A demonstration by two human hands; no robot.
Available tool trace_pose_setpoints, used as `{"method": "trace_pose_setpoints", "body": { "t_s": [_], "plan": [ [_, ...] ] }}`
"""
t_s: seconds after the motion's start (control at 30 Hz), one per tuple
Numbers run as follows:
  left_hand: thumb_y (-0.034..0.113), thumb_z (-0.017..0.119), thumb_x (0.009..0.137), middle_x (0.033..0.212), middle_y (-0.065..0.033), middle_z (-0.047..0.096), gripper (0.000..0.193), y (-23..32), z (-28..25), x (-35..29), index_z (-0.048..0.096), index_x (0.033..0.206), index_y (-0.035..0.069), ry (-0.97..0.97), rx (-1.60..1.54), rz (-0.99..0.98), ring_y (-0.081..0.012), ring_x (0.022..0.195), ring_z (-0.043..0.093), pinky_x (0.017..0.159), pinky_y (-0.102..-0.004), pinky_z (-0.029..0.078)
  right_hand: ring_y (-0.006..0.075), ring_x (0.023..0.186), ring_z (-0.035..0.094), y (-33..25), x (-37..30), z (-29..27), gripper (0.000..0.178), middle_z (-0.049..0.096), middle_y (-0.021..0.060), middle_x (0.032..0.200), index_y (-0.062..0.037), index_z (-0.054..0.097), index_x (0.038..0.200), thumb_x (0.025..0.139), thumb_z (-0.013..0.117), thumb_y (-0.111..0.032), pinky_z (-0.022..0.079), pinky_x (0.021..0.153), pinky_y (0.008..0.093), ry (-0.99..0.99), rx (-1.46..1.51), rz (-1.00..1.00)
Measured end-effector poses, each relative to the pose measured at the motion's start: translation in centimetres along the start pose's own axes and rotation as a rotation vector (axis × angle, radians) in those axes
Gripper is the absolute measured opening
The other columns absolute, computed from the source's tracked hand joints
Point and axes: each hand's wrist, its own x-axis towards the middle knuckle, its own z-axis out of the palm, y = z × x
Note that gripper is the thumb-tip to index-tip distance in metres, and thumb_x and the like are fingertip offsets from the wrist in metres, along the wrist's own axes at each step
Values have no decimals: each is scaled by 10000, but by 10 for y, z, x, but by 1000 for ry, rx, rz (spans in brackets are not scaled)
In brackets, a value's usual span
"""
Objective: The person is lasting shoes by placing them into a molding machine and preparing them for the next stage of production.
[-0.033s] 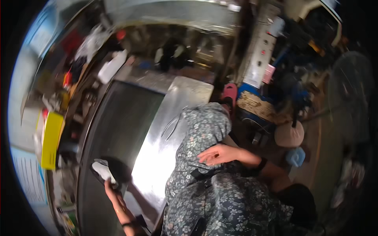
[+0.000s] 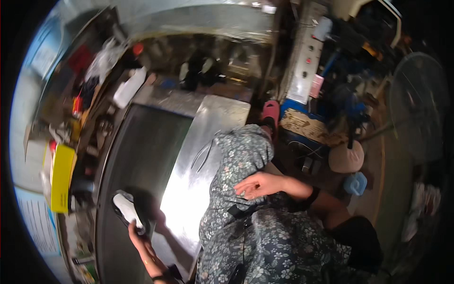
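My left hand holds one end of a dark shoe with a long white surface facing up. The shoe is over the dark belt, and a shadow falls beside it. I cannot tell whether it touches the belt. My right hand lies on the flowered apron over my lap, empty, with its fingers loosely bent. Between the belt and my lap runs a shiny metal ledge.
Left of the belt stands a yellow box among cluttered shelves. A white container sits near the belt's far left corner. To my right are a round pale seat, a light-blue plastic piece and a large fan.
The whole view has shifted a little, with far and right-hand things now slightly further left. The shoe in my left hand shows more plainly. My right hand stays on the apron.
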Motion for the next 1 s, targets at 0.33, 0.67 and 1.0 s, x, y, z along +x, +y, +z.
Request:
{"method": "trace_pose_setpoints", "body": {
  "t_s": [0.33,0.67,1.0],
  "plan": [
    [200,905,667,1284,-178,604,981,-54,195,-159,380,1443,-93,-1153,648,344,-294,1187,598,1050,-397,446,168,1199,583,-110,5,-30,446,607,123,1342,-19,474,1428,1036,561,-212,461,1002,305,883,-363,-613],
    [381,443,1061,1094,-110,659,441,-98,365,-163,607,1190,-7,-1105,152,89,-201,1002,628,906,-337,509,350,1081,673,-118,-63,5,539,658,229,1218,-14,664,1207,808,795,-352,575,887,399,678,-973,-540],
    [212,672,861,1551,-292,303,628,-70,337,-204,452,1402,-19,-1067,660,1071,-471,1450,279,1190,-530,222,281,1313,538,-66,-55,1,611,546,200,1420,-36,455,1463,943,681,-262,441,1065,368,724,-437,-503]
  ]
}}
